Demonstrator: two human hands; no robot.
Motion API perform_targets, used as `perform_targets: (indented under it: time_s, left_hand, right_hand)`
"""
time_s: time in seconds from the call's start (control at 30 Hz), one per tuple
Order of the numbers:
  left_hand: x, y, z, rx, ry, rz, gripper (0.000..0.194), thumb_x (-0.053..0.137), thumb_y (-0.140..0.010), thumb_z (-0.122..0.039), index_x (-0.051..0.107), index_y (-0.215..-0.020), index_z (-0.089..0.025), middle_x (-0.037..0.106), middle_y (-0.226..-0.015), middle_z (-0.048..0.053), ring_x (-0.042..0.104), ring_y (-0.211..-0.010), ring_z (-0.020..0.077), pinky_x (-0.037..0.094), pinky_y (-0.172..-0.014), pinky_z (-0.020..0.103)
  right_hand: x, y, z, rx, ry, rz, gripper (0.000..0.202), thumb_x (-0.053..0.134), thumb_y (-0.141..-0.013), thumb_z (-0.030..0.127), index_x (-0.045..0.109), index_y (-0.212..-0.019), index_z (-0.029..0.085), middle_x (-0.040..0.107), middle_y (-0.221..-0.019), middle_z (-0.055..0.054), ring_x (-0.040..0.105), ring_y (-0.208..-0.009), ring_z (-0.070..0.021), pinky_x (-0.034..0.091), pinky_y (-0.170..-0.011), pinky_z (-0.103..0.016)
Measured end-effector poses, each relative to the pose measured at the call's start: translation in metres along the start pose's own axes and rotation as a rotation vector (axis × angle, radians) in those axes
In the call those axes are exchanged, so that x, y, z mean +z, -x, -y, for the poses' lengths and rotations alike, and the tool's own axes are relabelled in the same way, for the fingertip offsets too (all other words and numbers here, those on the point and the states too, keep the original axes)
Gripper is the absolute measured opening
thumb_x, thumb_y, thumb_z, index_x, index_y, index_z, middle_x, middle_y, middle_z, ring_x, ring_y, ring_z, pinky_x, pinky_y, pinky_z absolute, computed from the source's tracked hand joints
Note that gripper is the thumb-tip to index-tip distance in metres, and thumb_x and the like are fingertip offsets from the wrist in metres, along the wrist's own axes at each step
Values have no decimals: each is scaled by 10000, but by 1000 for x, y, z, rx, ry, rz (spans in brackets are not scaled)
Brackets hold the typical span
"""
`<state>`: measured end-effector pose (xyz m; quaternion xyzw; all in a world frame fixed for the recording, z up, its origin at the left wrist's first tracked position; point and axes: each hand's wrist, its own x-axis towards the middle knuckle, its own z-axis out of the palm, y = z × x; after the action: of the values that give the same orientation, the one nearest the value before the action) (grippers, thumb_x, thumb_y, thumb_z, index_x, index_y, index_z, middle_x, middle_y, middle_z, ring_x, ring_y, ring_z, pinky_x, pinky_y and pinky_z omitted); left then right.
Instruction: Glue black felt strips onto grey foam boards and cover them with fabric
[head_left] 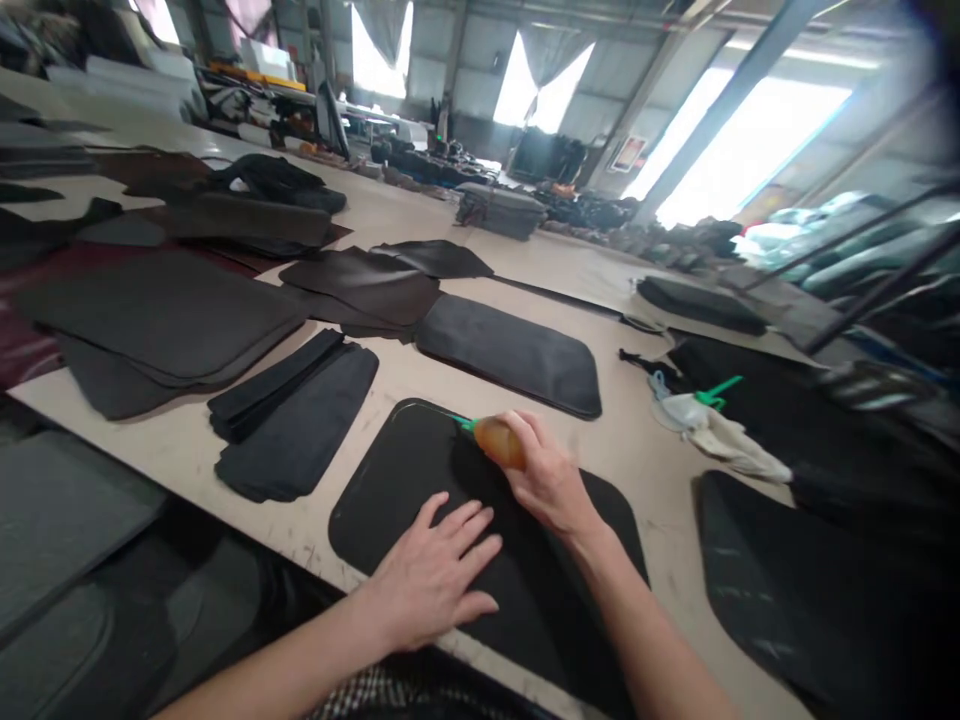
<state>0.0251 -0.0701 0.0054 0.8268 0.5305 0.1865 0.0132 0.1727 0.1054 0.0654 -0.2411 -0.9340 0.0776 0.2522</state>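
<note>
A large black panel with rounded corners lies flat on the pale table in front of me. My left hand rests on it with the fingers spread and nothing held. My right hand is wrapped round an amber bottle with a green nozzle. The nozzle tip touches or hovers just over the panel's far edge, near its far left corner; which of the two I cannot tell. A thin pale line runs along that corner.
Behind the panel is a stack of dark rounded pieces. Black strips and dark sheets lie to the left. A pale cloth and another black panel are on the right.
</note>
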Motion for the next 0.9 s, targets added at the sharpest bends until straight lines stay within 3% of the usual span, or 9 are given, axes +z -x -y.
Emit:
perform_targets:
  time_s: [0.5, 0.7, 0.9]
  left_hand:
    - [7, -2, 0, 75, -110, 18, 553, 448, -1030, -536, 461, -1507, -256, 409, -1612, 78, 382, -1476, 256, 184, -1202, 483]
    - [11, -1, 1, 102, -156, 10, 555, 449, -1031, -526, 455, -1519, -262, 404, -1615, 75, 393, -1469, 256, 160, -1214, 476]
    - [13, -1, 2, 115, -162, -17, 559, 454, -1025, -530, 463, -1519, -268, 428, -1600, 85, 429, -1449, 260, 202, -1211, 468]
  right_hand:
    - [-108, 142, -58, 291, 219, -16, 520, 527, -871, 173, 421, -1376, 242, 529, -1299, -112, 584, -1139, -301, 510, -950, -420]
    - [-123, 179, -65, 371, 231, -61, 502, 535, -878, 223, 426, -1368, 242, 515, -1320, -114, 575, -1168, -307, 498, -984, -423]
    - [-136, 203, -51, 394, 203, -45, 545, 531, -849, 181, 424, -1378, 258, 514, -1318, -103, 561, -1180, -296, 476, -1003, -420]
